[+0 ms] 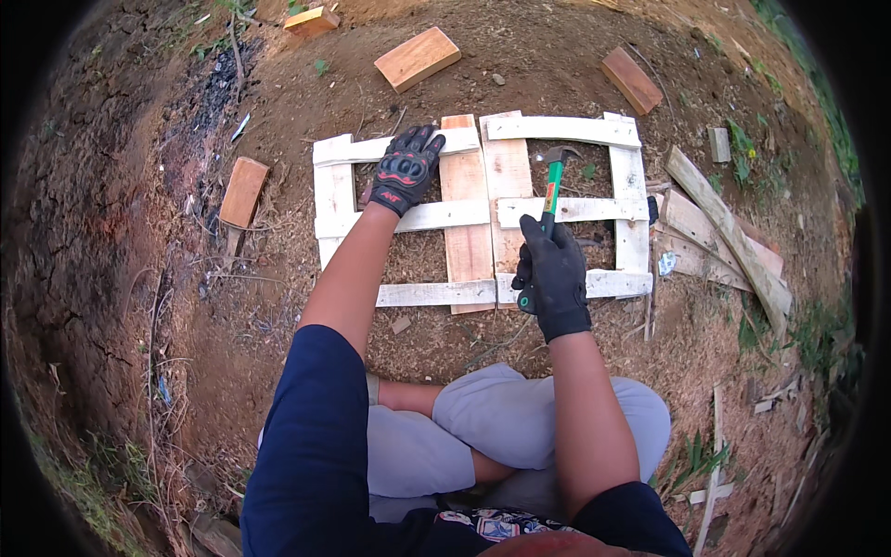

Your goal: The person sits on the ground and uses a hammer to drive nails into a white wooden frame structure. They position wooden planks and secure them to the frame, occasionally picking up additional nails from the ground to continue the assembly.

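Two wooden slat frames lie side by side on the ground: a left frame (445, 214) and a right frame (629, 176). Each has pale crosspieces over uprights, with bare brown boards where the frames meet in the middle. My left hand (406, 172), in a black and red glove, rests over the left frame's top crosspiece with its fingers stretched out, holding nothing. My right hand (557, 278), gloved in black, is wrapped round the handle of a claw hammer (554, 181). The hammer's green shaft points away from me, its head above the right frame's upper opening.
Loose planks (729, 232) are piled right of the frames. Wooden blocks lie around: one at the left (243, 191), one at the far middle (418, 59), another at the far right (632, 80). My crossed legs (520, 418) are close in front. Soil and wood shavings cover the ground.
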